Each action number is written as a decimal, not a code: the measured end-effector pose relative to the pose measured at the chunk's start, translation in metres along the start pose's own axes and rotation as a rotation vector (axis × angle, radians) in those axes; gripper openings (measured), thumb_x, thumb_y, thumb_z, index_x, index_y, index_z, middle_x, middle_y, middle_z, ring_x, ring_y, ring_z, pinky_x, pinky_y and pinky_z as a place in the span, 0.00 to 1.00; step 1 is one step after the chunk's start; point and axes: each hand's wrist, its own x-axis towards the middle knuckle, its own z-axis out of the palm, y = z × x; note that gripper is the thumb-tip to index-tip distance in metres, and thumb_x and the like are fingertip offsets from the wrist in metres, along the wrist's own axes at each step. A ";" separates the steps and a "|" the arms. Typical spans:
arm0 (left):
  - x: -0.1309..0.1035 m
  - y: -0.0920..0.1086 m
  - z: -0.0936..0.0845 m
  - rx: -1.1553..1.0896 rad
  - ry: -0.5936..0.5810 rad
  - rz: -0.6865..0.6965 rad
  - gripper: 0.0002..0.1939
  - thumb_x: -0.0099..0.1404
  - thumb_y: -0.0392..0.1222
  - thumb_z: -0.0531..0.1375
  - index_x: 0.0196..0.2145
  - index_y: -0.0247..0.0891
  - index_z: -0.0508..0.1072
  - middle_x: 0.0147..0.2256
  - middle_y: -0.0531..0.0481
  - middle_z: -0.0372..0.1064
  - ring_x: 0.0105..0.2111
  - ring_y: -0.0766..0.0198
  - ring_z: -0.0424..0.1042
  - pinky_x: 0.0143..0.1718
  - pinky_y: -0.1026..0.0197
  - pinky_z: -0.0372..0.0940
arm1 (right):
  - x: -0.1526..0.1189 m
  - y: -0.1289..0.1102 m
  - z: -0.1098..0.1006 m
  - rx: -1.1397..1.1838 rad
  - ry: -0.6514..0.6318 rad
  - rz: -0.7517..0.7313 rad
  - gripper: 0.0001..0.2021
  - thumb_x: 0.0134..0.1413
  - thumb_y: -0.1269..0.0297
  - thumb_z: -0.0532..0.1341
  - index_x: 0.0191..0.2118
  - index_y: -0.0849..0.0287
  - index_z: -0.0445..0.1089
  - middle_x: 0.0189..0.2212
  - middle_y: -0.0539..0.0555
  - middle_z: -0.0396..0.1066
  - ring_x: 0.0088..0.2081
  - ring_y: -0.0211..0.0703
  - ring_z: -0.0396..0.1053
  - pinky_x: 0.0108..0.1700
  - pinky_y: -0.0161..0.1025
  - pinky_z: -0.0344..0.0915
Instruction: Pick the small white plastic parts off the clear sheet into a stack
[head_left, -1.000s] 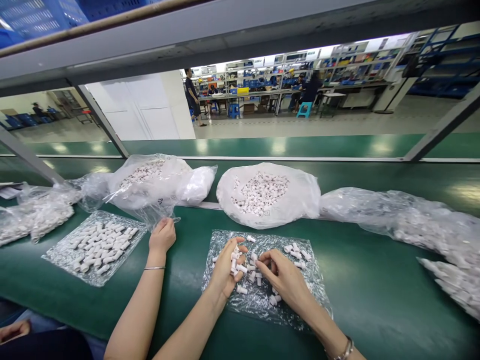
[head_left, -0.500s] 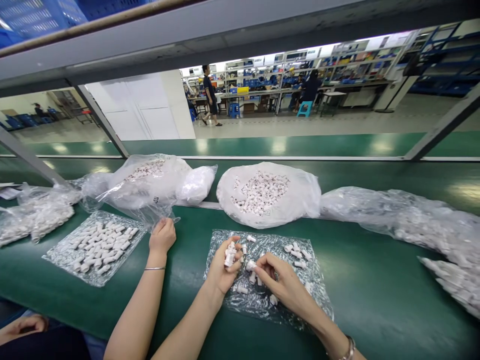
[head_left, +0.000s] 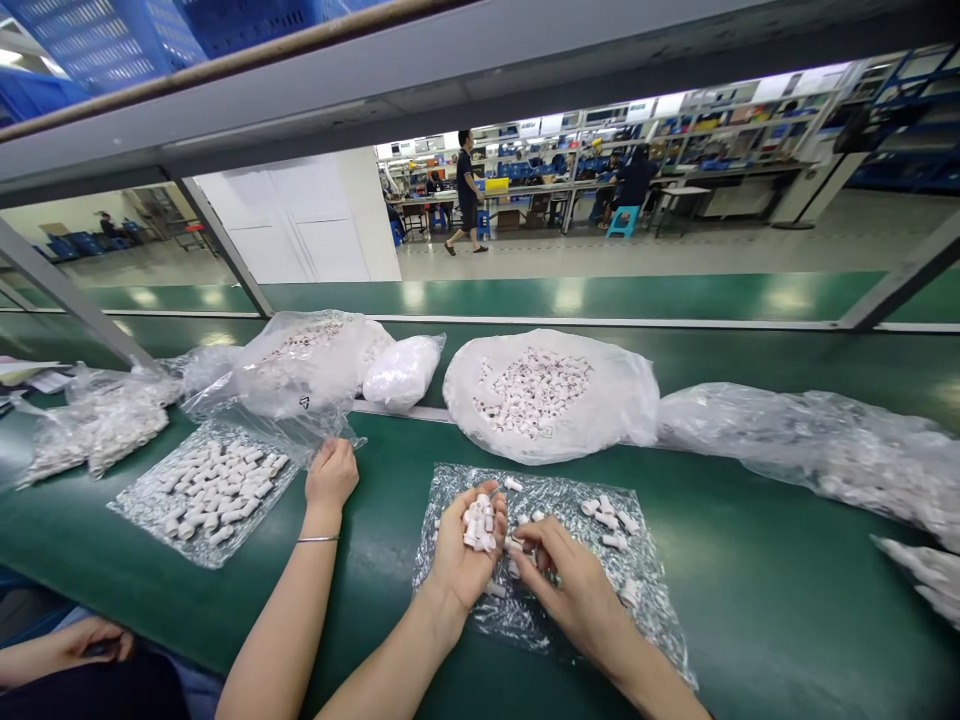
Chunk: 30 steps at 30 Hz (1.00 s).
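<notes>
Several small white fittings point(head_left: 478, 524) lie cupped in my left hand point(head_left: 466, 550), its palm turned up and fingers curled round them. My right hand point(head_left: 559, 570) is just to its right, thumb and fingertips pinched on one white fitting point(head_left: 514, 545). Both hands are over a crinkled clear plastic bag point(head_left: 525, 622) spread on the green table. More loose white fittings point(head_left: 611, 518) lie on the bag's right part, and a few show between and below my hands.
Beyond the bag sits a round white bag of small parts point(head_left: 532, 395). A co-worker's hand point(head_left: 332, 472) touches clear plastic at left, near a second sheet bearing fittings point(head_left: 223, 485). Filled bags point(head_left: 810, 440) line the right. A metal frame point(head_left: 450, 80) crosses above.
My left palm has opened further upward, showing the fittings in it more fully. My right hand still pinches a fitting near it. The view has shifted slightly, and a distant person has walked right.
</notes>
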 end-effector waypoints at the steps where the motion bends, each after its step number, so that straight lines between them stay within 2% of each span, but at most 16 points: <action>1: 0.000 -0.003 0.000 0.005 0.008 0.009 0.10 0.69 0.36 0.53 0.44 0.29 0.70 0.32 0.42 0.71 0.28 0.66 0.74 0.26 0.68 0.71 | -0.001 -0.002 0.003 -0.001 -0.003 -0.034 0.07 0.68 0.61 0.54 0.46 0.53 0.66 0.33 0.53 0.68 0.30 0.43 0.68 0.31 0.40 0.66; 5: 0.001 -0.014 -0.001 0.009 0.025 0.017 0.09 0.67 0.35 0.56 0.43 0.29 0.70 0.33 0.41 0.73 0.30 0.62 0.76 0.29 0.64 0.72 | -0.003 -0.005 0.011 0.011 -0.020 -0.096 0.09 0.68 0.63 0.54 0.50 0.52 0.66 0.37 0.54 0.71 0.36 0.46 0.72 0.34 0.40 0.68; 9: 0.001 -0.013 0.000 0.011 0.032 0.020 0.10 0.67 0.35 0.56 0.44 0.28 0.70 0.35 0.39 0.74 0.32 0.61 0.77 0.30 0.63 0.73 | -0.002 -0.003 0.007 0.115 -0.038 0.021 0.09 0.68 0.60 0.54 0.49 0.51 0.67 0.35 0.53 0.70 0.31 0.43 0.69 0.32 0.39 0.67; 13: 0.001 -0.004 0.000 0.006 0.017 0.096 0.10 0.68 0.33 0.55 0.44 0.27 0.71 0.35 0.38 0.74 0.35 0.60 0.78 0.40 0.59 0.75 | 0.002 0.001 -0.007 0.229 -0.010 0.142 0.11 0.69 0.56 0.53 0.50 0.51 0.67 0.35 0.53 0.69 0.32 0.44 0.68 0.34 0.40 0.67; 20: 0.000 0.002 0.000 0.004 -0.012 0.153 0.10 0.68 0.32 0.55 0.44 0.26 0.71 0.36 0.37 0.75 0.39 0.58 0.78 0.45 0.56 0.75 | 0.004 0.023 -0.010 0.034 0.015 0.212 0.12 0.68 0.56 0.53 0.50 0.53 0.66 0.33 0.53 0.68 0.27 0.43 0.66 0.29 0.42 0.64; 25: -0.001 -0.008 0.002 0.058 -0.021 0.102 0.11 0.67 0.32 0.55 0.46 0.26 0.71 0.43 0.34 0.75 0.45 0.54 0.77 0.48 0.55 0.73 | 0.002 0.016 -0.004 -0.004 0.056 0.103 0.09 0.69 0.60 0.52 0.49 0.53 0.66 0.33 0.53 0.67 0.28 0.43 0.67 0.29 0.40 0.65; 30: -0.002 -0.021 -0.001 0.155 -0.048 0.028 0.10 0.68 0.36 0.56 0.43 0.31 0.74 0.45 0.35 0.74 0.46 0.56 0.76 0.44 0.61 0.74 | 0.002 0.003 0.001 -0.059 0.058 -0.068 0.10 0.69 0.64 0.53 0.51 0.53 0.67 0.38 0.56 0.70 0.37 0.47 0.70 0.37 0.43 0.68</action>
